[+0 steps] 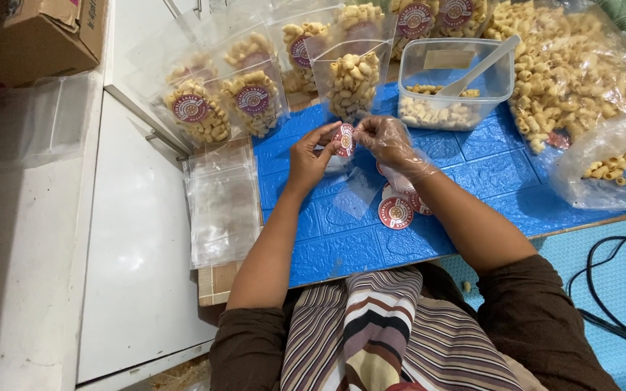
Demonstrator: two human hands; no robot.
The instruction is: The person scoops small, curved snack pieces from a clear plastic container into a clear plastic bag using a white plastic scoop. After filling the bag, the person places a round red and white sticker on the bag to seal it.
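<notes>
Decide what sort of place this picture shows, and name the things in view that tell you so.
Probably a small home snack-packing spot, not a factory. Filled snack pouches with round labels stand in rows, a stack of empty pouches waits beside a blue mat, and both hands, left hand and gloved right hand, hold a round sticker.

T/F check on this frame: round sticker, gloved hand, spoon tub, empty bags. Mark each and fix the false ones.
1. Both hands pinch one round red sticker. True.
2. The left hand wears a clear plastic glove. False: it is bare; the right hand is gloved.
3. A white spoon stands in the clear tub. True.
4. The empty clear bags lie right of the blue mat. False: they lie at its left edge.
5. More round stickers lie under the right forearm. True.
</notes>
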